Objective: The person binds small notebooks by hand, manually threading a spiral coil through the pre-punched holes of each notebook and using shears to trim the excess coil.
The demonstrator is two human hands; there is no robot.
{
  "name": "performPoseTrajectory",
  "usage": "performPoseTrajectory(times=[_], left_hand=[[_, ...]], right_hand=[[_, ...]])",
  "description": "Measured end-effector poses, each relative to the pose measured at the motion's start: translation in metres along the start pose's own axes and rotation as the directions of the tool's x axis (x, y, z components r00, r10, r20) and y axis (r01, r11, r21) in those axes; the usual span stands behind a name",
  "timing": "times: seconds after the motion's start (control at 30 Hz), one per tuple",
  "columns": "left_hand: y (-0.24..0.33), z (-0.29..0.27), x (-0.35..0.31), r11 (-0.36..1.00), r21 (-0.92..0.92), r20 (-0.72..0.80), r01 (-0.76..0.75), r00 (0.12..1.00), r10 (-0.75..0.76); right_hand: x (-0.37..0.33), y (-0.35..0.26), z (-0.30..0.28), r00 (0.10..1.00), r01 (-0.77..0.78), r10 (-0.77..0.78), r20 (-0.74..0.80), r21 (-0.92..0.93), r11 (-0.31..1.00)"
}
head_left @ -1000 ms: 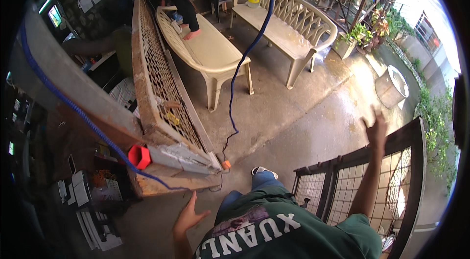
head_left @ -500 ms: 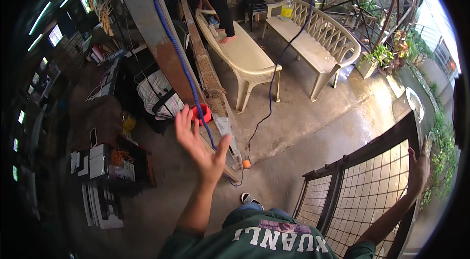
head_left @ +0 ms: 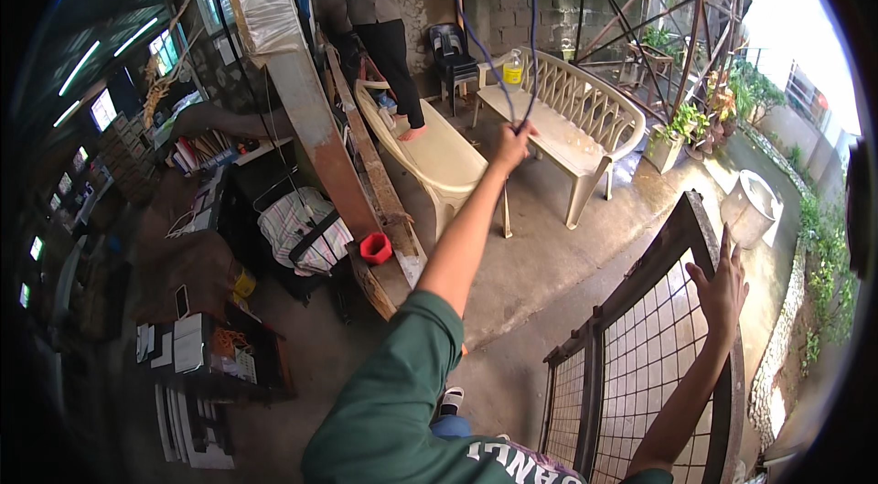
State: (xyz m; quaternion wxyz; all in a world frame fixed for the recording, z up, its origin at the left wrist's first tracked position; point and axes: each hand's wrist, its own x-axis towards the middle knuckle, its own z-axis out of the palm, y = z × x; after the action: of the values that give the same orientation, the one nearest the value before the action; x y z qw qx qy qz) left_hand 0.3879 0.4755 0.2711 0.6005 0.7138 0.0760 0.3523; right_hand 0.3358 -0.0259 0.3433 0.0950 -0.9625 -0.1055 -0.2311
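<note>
My left hand (head_left: 512,147), on an outstretched arm, is closed around a blue rope (head_left: 532,36). Two strands of it rise from the fist and spread apart toward the upper edge of the picture. At the right, my right hand (head_left: 722,287) lies over the dark metal frame of a wire-mesh gate (head_left: 640,338), fingers stretched and apart. Whether the palm presses on the frame I cannot tell.
A person (head_left: 391,36) stands barefoot on a cream plastic bench (head_left: 439,150); a second bench (head_left: 549,113) bears a yellow-labelled bottle (head_left: 513,70). A post (head_left: 320,132), a red container (head_left: 375,248), a black desk (head_left: 274,342) and a white tub (head_left: 750,209) stand around.
My left hand, empty and spread before, has reached forward and closed on the blue rope. My right hand has shifted left along the gate, and the view has tilted up.
</note>
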Motion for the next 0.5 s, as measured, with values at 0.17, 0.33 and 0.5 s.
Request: performPoseTrajectory(times=[0.17,0.33,0.5], left_hand=[[0.009,0.059,-0.131,0.910,0.064,-0.119,-0.409,0.903,0.414],[0.036,0.018,-0.191,0.953,-0.149,-0.107,-0.263,0.963,0.249],[0.002,-0.034,-0.207,0.777,0.557,0.207,-0.294,0.955,0.213]], right_hand=[[-0.037,-0.070,-0.004,0.955,0.278,-0.132,-0.265,0.649,0.708],[-0.034,-0.148,0.041,0.871,0.277,-0.488,0.054,0.767,0.578],[-0.018,-0.161,0.068,0.745,0.226,-0.642,0.184,0.835,0.502]])
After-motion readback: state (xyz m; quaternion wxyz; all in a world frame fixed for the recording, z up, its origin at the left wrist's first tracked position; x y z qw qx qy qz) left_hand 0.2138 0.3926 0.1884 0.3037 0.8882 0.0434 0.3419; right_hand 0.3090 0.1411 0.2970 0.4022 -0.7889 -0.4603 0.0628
